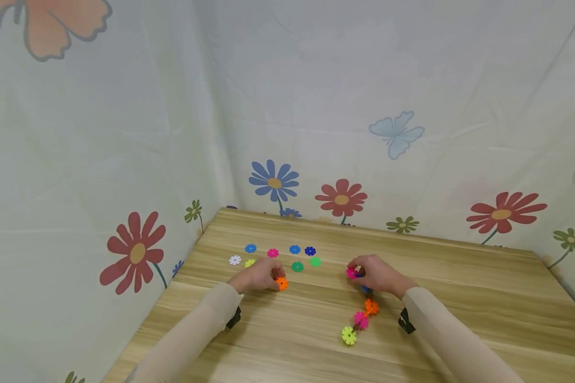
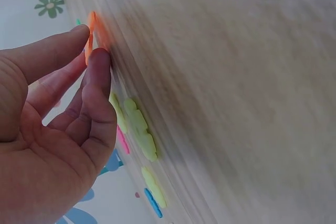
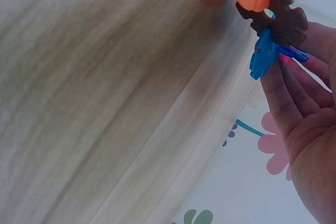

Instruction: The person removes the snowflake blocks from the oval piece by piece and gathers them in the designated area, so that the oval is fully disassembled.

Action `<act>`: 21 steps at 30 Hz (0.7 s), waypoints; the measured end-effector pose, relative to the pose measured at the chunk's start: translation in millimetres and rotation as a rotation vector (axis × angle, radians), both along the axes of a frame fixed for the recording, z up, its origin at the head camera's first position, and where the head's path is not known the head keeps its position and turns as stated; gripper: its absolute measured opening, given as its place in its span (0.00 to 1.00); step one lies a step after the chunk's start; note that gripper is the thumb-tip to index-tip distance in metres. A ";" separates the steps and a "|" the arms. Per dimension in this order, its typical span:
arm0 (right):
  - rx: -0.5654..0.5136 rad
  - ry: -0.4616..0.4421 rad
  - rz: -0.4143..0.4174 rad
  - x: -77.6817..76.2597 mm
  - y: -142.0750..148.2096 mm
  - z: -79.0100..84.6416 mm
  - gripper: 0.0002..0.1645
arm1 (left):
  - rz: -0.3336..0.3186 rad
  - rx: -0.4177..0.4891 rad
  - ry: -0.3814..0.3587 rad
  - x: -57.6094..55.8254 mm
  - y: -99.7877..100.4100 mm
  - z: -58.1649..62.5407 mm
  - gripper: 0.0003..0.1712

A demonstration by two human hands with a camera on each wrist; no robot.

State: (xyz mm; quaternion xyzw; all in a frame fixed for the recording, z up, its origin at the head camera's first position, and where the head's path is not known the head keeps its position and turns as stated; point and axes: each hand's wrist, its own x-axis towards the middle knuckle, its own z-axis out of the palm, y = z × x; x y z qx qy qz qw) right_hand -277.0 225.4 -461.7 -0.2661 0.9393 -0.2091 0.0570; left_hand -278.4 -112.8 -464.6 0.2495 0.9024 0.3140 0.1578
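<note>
My left hand (image 1: 262, 273) pinches an orange flower-shaped interlocking disc (image 1: 281, 283) between thumb and fingertips, close above the table. In the left wrist view that orange disc (image 2: 90, 38) stands on edge. My right hand (image 1: 377, 274) holds the upper end of a chain of joined discs, by a pink disc (image 1: 351, 273) and a dark blue one (image 3: 294, 53). Down from there run a blue disc (image 3: 264, 55), a brown disc (image 3: 290, 22), an orange disc (image 1: 371, 307), another pink disc (image 1: 361, 320) and a yellow disc (image 1: 348, 335). The fingers partly hide the chain's upper end.
Loose discs lie flat on the wooden table (image 1: 460, 298) beyond my left hand: white (image 1: 235, 260), yellow (image 1: 250, 263), pink (image 1: 272, 253), green (image 1: 297, 267), light green (image 1: 315, 261) and several blue ones (image 1: 294, 249). A flower-printed curtain (image 1: 316, 106) borders the table's back and left.
</note>
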 end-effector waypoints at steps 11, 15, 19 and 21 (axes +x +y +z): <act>-0.014 0.017 0.021 2.5 0.6 2.8 0.18 | 0.031 -0.009 -0.006 -0.4 -0.9 3.4 0.10; -0.012 0.013 0.017 1.3 1.1 1.4 0.18 | 0.028 -0.016 0.036 -1.7 4.6 4.8 0.08; -0.017 0.007 0.021 0.7 0.8 0.8 0.18 | 0.017 -0.002 0.081 -2.6 15.4 5.1 0.03; -0.021 0.007 0.025 0.2 0.7 0.6 0.18 | 0.022 0.002 0.073 -2.6 21.7 5.3 0.02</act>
